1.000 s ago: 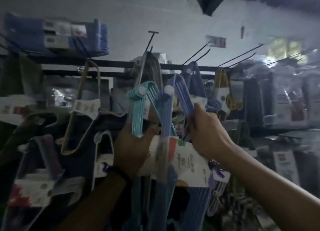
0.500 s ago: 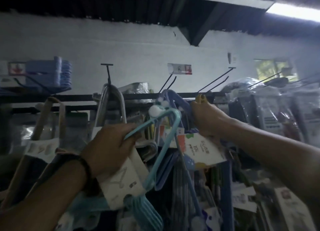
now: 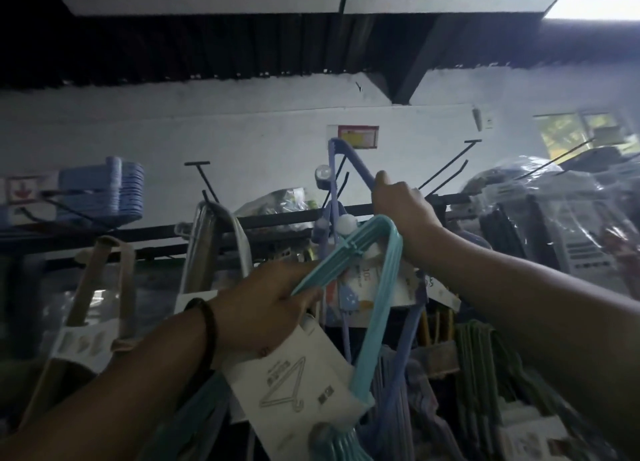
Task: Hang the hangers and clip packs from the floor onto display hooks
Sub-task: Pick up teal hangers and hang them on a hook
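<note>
Head view. Right hand [image 3: 403, 211]: fingers curled round the sloping arm of the purple hanger pack [image 3: 358, 168], whose top stands above the fingertips. Left hand [image 3: 263, 308]: grips the teal hanger pack [image 3: 375, 322], below and left of the right fingers. The 2 packs overlap under the right palm. Judgement: lift purple clear of teal first, then thread it onto 1 bare display hook [image 3: 446, 168] just right of the knuckles. Seat fully before letting go.

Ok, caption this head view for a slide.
Left hand grips teal hangers; right hand holds purple hangers up near display hooks.
</note>
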A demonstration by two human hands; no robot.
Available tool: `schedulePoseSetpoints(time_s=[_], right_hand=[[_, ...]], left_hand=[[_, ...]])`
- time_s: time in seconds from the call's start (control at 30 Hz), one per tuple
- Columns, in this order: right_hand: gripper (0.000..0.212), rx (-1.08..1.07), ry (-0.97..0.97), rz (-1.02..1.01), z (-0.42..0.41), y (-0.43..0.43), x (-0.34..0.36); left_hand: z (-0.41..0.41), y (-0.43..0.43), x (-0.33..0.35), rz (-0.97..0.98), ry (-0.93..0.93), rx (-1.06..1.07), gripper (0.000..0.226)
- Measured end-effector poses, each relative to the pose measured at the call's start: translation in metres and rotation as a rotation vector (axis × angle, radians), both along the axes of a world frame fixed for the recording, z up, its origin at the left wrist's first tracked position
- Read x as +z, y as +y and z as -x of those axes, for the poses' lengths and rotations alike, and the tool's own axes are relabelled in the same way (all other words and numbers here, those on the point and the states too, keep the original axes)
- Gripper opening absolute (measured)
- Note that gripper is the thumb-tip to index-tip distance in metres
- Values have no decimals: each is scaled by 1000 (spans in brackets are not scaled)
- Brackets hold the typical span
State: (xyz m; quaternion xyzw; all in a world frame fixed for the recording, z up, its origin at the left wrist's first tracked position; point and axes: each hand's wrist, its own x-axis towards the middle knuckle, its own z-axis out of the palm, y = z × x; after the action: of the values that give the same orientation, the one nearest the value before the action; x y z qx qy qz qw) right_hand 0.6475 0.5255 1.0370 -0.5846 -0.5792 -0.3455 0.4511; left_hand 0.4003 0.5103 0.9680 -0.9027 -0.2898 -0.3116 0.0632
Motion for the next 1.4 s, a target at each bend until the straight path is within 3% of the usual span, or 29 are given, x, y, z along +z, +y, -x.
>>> schedulePoseSetpoints(time_s=[0.23, 0.37, 0.43, 0.53, 0.63, 0.77, 0.9, 1.0, 1.1, 1.17, 1.3, 1.4], right_hand=[[12, 28, 96, 75, -9, 24, -8], [8, 77, 85, 109, 2, 42, -3], [16, 96, 96, 115, 4, 57, -3], [30, 61, 77, 142, 8, 83, -10], [30, 14, 97, 249, 8, 99, -18], [36, -2, 17, 402, 0, 104, -23], [35, -19, -55, 506, 0, 88, -19], [19, -58, -19, 295, 3, 54, -18], [32, 154, 22, 1, 13, 19, -15], [41, 390, -5, -58, 39, -5, -15], [51, 556, -194, -88, 120, -44, -38], [54, 600, -315, 76, 187, -66, -70]], left_hand=[[-9, -4, 3, 34, 102, 8, 33], [6, -1, 8, -11, 74, 79, 34], [13, -2, 6, 23, 51, 121, 40], [15, -2, 0, 32, -10, 162, 42], [22, 0, -8, 59, -124, 191, 27], [29, 7, -14, 172, -257, 197, 24], [34, 11, -21, 139, -305, 244, 21], [44, 10, -31, 130, -404, 238, 21], [62, 5, -43, 85, -493, 196, 24], [76, -4, -51, 64, -575, 193, 29], [116, -20, -69, 12, -652, 289, 20], [164, -32, -86, 51, -726, 265, 22]])
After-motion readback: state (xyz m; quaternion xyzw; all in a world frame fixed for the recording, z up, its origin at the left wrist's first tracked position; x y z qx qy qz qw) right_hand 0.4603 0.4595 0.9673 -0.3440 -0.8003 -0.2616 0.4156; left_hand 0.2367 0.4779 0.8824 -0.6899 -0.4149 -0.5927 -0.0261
